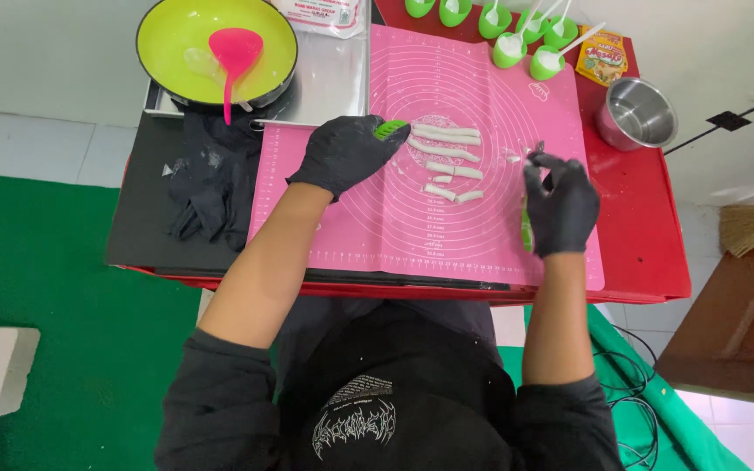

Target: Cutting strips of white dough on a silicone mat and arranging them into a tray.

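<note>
Both my hands wear black gloves over a pink silicone mat (377,227). My left hand (346,153) is closed on a small green tool (390,130) at the left end of several white dough strips (448,148) lying in the mat's middle. My right hand (560,205) hovers at the mat's right side, gripping a thin green knife-like tool (526,234) that points toward me, with a small white bit pinched at the fingertips.
A lime-green pan (176,39) with a pink ladle (235,52) sits at the back left beside black cloth (211,183). Several green cups with white spoons (517,39), a steel pot (637,113) and a snack packet (602,57) line the red table's (647,253) back right.
</note>
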